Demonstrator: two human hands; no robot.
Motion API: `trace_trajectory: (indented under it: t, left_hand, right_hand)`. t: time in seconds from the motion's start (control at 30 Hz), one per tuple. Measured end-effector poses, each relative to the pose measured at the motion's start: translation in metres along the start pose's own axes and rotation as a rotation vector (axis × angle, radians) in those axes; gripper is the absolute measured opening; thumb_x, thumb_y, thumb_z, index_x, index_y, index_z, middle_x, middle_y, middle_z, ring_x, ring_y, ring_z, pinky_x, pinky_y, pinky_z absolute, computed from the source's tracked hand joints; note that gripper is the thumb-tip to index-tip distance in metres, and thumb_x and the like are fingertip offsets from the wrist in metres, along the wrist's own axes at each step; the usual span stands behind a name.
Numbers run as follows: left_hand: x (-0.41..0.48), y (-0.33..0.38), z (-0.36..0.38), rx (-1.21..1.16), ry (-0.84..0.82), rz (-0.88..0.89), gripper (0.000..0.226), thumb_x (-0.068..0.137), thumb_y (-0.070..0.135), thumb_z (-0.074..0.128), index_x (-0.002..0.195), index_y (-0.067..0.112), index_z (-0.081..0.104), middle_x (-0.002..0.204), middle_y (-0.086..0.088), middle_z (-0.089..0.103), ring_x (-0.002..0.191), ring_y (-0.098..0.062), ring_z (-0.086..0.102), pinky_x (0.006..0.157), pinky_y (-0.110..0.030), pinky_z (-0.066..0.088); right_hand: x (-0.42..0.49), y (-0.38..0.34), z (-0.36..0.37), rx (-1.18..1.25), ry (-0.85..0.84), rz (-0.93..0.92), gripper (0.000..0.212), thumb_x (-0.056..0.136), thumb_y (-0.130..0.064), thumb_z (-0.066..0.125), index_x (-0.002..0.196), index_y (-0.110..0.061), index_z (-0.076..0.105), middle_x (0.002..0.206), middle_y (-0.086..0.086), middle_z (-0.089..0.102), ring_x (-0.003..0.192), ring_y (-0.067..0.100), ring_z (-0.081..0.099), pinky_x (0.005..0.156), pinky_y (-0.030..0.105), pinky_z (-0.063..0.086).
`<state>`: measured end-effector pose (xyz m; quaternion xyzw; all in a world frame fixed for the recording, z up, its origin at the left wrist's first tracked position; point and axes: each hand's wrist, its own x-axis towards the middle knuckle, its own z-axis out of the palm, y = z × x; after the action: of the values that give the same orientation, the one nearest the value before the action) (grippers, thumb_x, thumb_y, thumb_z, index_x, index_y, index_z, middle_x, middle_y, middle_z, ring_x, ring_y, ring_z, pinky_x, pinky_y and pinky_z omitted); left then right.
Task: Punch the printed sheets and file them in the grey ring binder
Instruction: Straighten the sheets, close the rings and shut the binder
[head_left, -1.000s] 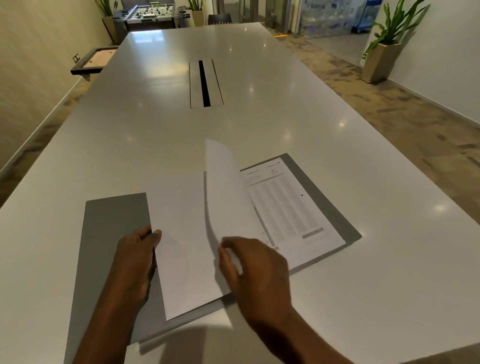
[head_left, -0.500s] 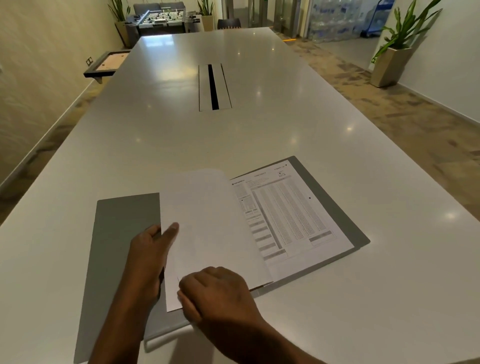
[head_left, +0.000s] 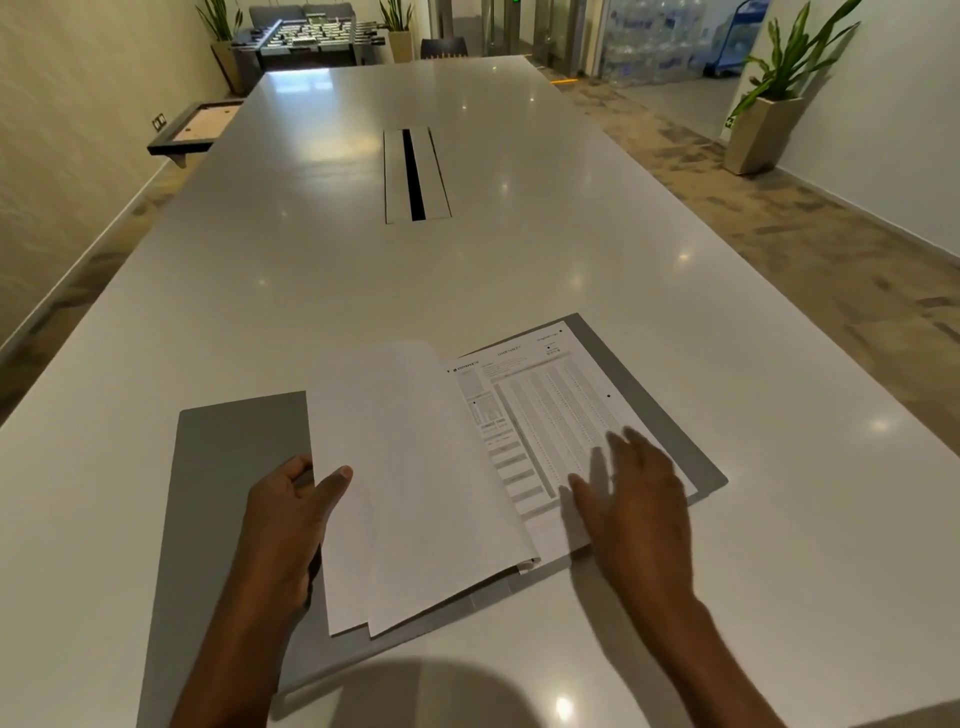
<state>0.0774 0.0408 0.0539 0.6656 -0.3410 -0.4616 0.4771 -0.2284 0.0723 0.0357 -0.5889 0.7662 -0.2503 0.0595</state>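
Across the long white tabletop that runs away from us, we see a narrow dark cable slot set into its middle, well beyond the work. At the near end the grey ring binder lies open and flat, its left cover bare and its right cover mostly hidden under paper, with only a grey strip showing along the far right edge. On the right cover rests a printed sheet, face up, filled with small tables and carrying punch holes along its right margin. Over the binder's middle a few blank-backed turned sheets arch to the left, their near corners fanned apart. Our left hand holds the left edge of those turned sheets, thumb on top and fingers underneath, a narrow pinch on paper. Our right hand, blurred, is spread with fingers apart and grips nothing, palm down over the near right part of the printed sheet; we cannot tell if it touches.
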Motion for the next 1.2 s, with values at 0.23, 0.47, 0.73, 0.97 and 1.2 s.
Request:
trace_trajectory:
  t: [0.23, 0.47, 0.73, 0.97, 1.2]
  left_hand:
    - [0.001, -0.002, -0.001, 0.0, -0.009, 0.006, 0.022, 0.094, 0.008, 0.074, 0.115, 0.014, 0.074, 0.106, -0.007, 0.082, 0.101, -0.029, 0.078, 0.103, -0.055, 0.056]
    - [-0.001, -0.003, -0.001, 0.004, -0.016, 0.007, 0.018, 0.095, 0.008, 0.073, 0.107, 0.021, 0.073, 0.109, -0.008, 0.081, 0.103, -0.03, 0.077, 0.104, -0.056, 0.055]
    - [0.0, -0.002, -0.001, 0.007, -0.015, 0.009, 0.019, 0.095, 0.009, 0.074, 0.111, 0.019, 0.074, 0.107, -0.007, 0.082, 0.101, -0.03, 0.078, 0.103, -0.055, 0.056]
    - [0.0, -0.001, -0.001, -0.005, -0.009, 0.011, 0.023, 0.095, 0.009, 0.073, 0.118, 0.012, 0.072, 0.108, -0.01, 0.081, 0.101, -0.032, 0.078, 0.103, -0.056, 0.056]
    - [0.001, -0.004, -0.002, 0.002, 0.0, 0.005, 0.022, 0.094, 0.01, 0.074, 0.116, 0.013, 0.074, 0.105, -0.01, 0.082, 0.1, -0.033, 0.078, 0.102, -0.059, 0.056]
  right_hand:
    - [0.004, 0.045, -0.003, -0.181, -0.107, 0.234, 0.067, 0.088, -0.043, 0.074, 0.138, -0.004, 0.053, 0.135, 0.018, 0.061, 0.125, 0.036, 0.053, 0.1, 0.046, 0.047]
    - [0.008, 0.049, -0.001, -0.08, -0.089, 0.238, 0.062, 0.084, -0.036, 0.083, 0.129, -0.003, 0.057, 0.12, 0.018, 0.063, 0.112, 0.035, 0.055, 0.092, 0.044, 0.05]
    - [0.027, 0.061, -0.006, 0.023, 0.044, 0.215, 0.03, 0.082, -0.016, 0.082, 0.109, -0.008, 0.073, 0.099, 0.014, 0.072, 0.091, 0.033, 0.065, 0.081, 0.046, 0.055]
    - [0.03, 0.059, -0.015, 0.213, 0.184, 0.14, 0.008, 0.091, -0.005, 0.072, 0.096, -0.009, 0.076, 0.089, 0.007, 0.074, 0.08, 0.025, 0.068, 0.077, 0.042, 0.058]
    - [0.031, 0.056, -0.018, 0.346, 0.121, 0.143, 0.012, 0.093, -0.014, 0.075, 0.104, -0.014, 0.071, 0.094, 0.0, 0.072, 0.084, 0.019, 0.068, 0.078, 0.033, 0.058]
